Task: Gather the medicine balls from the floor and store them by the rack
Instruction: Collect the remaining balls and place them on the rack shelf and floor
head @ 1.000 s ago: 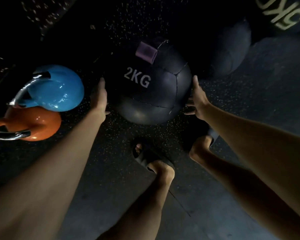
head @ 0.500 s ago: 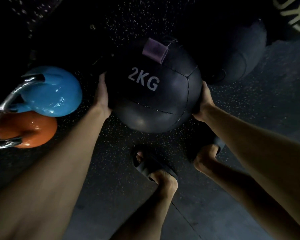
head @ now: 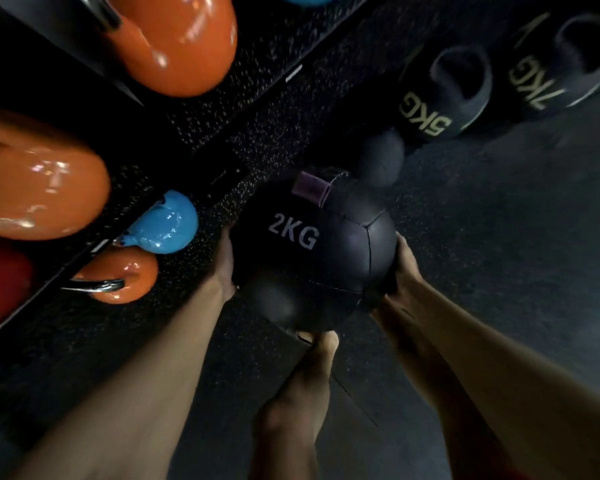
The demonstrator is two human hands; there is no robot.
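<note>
A black medicine ball [head: 321, 258] marked 2KG, with a purple tab on top, is lifted off the floor between my two hands. My left hand [head: 226, 263] holds its left side with fingers wrapped round the curve. My right hand [head: 403, 263] grips its right side the same way. Another small dark ball [head: 381, 157] lies on the floor just beyond it. Further back right, two black balls marked 5KG [head: 444, 95] and 7KG [head: 561, 64] sit by the rack's base.
A dark rack [head: 84, 258] runs diagonally at left, carrying orange kettlebells [head: 39, 178] and a red one [head: 0, 275]. A blue kettlebell [head: 165, 223] and an orange kettlebell [head: 118, 275] stand on the speckled floor beneath. My leg [head: 298, 393] is below the ball.
The 2KG ball has risen off the floor in both hands. The view has lifted and swung, bringing the rack's shelves and the 5KG and 7KG balls into sight.
</note>
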